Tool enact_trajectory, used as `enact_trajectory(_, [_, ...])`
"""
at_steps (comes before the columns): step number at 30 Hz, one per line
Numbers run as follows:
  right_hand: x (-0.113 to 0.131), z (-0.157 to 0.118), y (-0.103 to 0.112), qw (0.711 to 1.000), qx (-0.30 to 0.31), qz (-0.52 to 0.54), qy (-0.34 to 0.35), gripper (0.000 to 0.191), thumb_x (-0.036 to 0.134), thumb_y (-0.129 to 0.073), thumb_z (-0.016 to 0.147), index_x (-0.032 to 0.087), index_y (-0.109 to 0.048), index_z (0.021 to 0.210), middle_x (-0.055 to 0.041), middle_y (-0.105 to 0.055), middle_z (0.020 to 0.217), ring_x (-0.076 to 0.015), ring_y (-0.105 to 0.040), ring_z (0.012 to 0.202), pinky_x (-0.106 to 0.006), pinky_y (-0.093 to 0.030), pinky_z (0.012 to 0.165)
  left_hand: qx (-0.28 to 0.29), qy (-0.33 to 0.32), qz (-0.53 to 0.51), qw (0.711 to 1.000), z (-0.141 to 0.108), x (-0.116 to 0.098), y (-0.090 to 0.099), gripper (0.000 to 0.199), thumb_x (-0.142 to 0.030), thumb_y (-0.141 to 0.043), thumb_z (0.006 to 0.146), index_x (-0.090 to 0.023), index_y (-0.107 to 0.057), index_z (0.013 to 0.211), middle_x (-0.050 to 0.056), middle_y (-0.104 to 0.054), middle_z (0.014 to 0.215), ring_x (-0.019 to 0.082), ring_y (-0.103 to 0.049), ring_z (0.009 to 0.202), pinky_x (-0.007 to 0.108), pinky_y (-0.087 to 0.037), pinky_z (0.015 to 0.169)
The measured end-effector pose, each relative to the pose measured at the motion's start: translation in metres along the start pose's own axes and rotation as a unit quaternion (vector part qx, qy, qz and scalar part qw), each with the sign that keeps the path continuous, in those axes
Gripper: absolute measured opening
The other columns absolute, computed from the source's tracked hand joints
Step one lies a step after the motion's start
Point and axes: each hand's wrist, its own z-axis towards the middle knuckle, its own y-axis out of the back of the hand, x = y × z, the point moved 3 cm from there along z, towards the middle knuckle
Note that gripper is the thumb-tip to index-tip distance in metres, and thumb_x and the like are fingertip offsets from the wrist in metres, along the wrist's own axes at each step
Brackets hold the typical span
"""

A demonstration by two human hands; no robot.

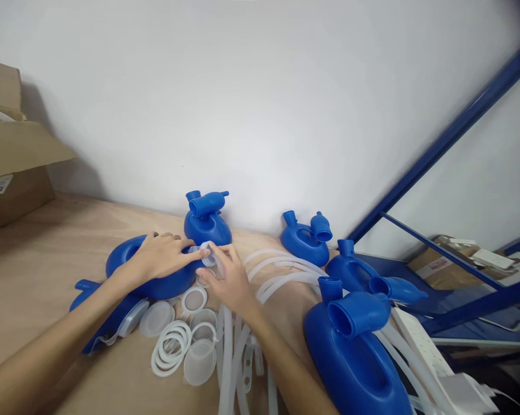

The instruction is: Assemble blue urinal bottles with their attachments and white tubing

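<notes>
A blue plastic urinal bottle (173,286) lies on its side under my left hand (164,256). The fingers of that hand curve over it near the neck, and its thumb reaches the clear plastic cap (207,253) at the mouth end. From the other side, my right hand (230,282) pinches this cap between thumb and fingers; a pale tube seems to run from it, partly covered by the hand. Below the hands are white sealing rings (170,350), translucent round lids (200,362) and a ring-rimmed disc (194,300). A blue funnel-like piece (113,323) with a clear lid sits beneath my left forearm.
An upright blue bottle (208,229) stands by the wall, several more (355,351) at right. Clear tubes (281,279) curve across the wooden table (69,230). An open cardboard box (18,196) is at left; a power strip (424,346) and blue metal frame (450,132) at right.
</notes>
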Motion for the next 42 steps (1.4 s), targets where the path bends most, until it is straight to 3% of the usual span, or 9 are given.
enact_trajectory(5, [-0.02,0.011,0.018,0.906,0.065,0.363,-0.209,0.062,0.054,-0.079,0.084,0.03,-0.065,0.14,-0.0065,-0.068,0.136,-0.0235,-0.067,0.122,-0.042,-0.053,0.108,0.005,-0.005,0.037,0.999,-0.003,-0.004,0.0,0.082,-0.078,-0.026,0.094,-0.023,-0.071,0.134,0.022,-0.074,0.125,0.046,-0.06,0.125,0.067,-0.035,0.103])
enact_trajectory(8, [-0.023,0.009,0.006,0.851,0.107,0.433,-0.276,0.068,0.045,-0.093,0.069,0.029,-0.07,0.13,-0.0033,-0.072,0.132,-0.0229,-0.068,0.119,-0.042,-0.054,0.107,-0.011,-0.011,0.032,0.999,-0.004,-0.006,0.001,0.082,-0.077,-0.025,0.095,-0.021,-0.072,0.132,0.023,-0.075,0.121,0.046,-0.063,0.121,0.065,-0.036,0.102])
enact_trajectory(13, [-0.019,0.005,-0.016,0.808,0.059,0.479,-0.339,0.06,0.045,-0.095,0.062,0.025,-0.072,0.114,-0.001,-0.074,0.105,-0.0229,-0.074,0.097,-0.043,-0.062,0.092,-0.021,-0.015,0.042,0.999,-0.004,-0.009,0.002,0.082,-0.074,-0.022,0.098,-0.02,-0.073,0.131,0.023,-0.075,0.121,0.046,-0.064,0.12,0.062,-0.038,0.101])
enact_trajectory(20, [-0.01,0.005,-0.015,0.808,0.024,0.502,-0.308,0.064,0.041,-0.099,0.057,0.021,-0.074,0.112,-0.0017,-0.075,0.102,-0.0221,-0.072,0.104,-0.042,-0.058,0.104,-0.011,-0.004,0.049,0.999,-0.002,-0.011,0.002,0.078,-0.07,-0.022,0.098,-0.021,-0.074,0.131,0.022,-0.076,0.12,0.045,-0.064,0.12,0.061,-0.038,0.102])
enact_trajectory(27, [-0.012,0.0,-0.02,0.83,-0.003,0.475,-0.292,0.093,0.046,-0.097,0.061,0.023,-0.06,0.144,-0.0041,-0.078,0.115,-0.0239,-0.073,0.113,-0.046,-0.049,0.116,0.005,-0.012,0.044,0.999,0.001,-0.012,0.001,0.069,-0.063,-0.028,0.097,-0.022,-0.074,0.129,0.023,-0.074,0.122,0.044,-0.064,0.12,0.063,-0.037,0.102])
enact_trajectory(31, [-0.011,-0.002,-0.019,0.842,0.014,0.462,-0.277,0.096,0.049,-0.094,0.067,0.028,-0.053,0.151,-0.0032,-0.077,0.119,-0.0233,-0.072,0.114,-0.045,-0.054,0.11,-0.013,-0.03,0.026,0.999,0.0,-0.011,-0.002,0.061,-0.063,-0.032,0.097,-0.029,-0.078,0.117,0.019,-0.074,0.125,0.045,-0.063,0.119,0.065,-0.035,0.102])
enact_trajectory(35, [-0.012,0.0,-0.013,0.861,0.047,0.435,-0.258,0.086,0.055,-0.09,0.07,0.033,-0.057,0.146,-0.0028,-0.073,0.128,-0.0245,-0.069,0.119,-0.042,-0.056,0.105,-0.052,-0.049,0.011,0.997,-0.002,-0.002,-0.004,0.068,-0.073,-0.035,0.095,-0.026,-0.076,0.123,0.018,-0.075,0.121,0.044,-0.064,0.118,0.06,-0.035,0.105])
enact_trajectory(40, [-0.023,0.004,-0.017,0.838,0.08,0.471,-0.263,0.079,0.083,-0.058,0.082,0.021,-0.07,0.129,-0.0122,-0.076,0.122,-0.0298,-0.07,0.118,-0.045,-0.056,0.102,-0.03,-0.095,-0.001,0.995,0.003,0.014,0.001,0.078,-0.08,-0.039,0.091,-0.023,-0.069,0.134,0.016,-0.074,0.126,0.039,-0.066,0.117,0.05,-0.037,0.107])
enact_trajectory(42, [-0.027,0.004,-0.019,0.849,0.063,0.459,-0.254,0.076,0.081,-0.063,0.081,0.02,-0.072,0.126,-0.0114,-0.076,0.121,-0.0293,-0.068,0.12,-0.043,-0.054,0.105,-0.032,-0.097,-0.024,0.994,0.004,0.018,0.007,0.079,-0.082,-0.043,0.088,-0.023,-0.069,0.133,0.014,-0.073,0.13,0.037,-0.064,0.119,0.048,-0.037,0.108])
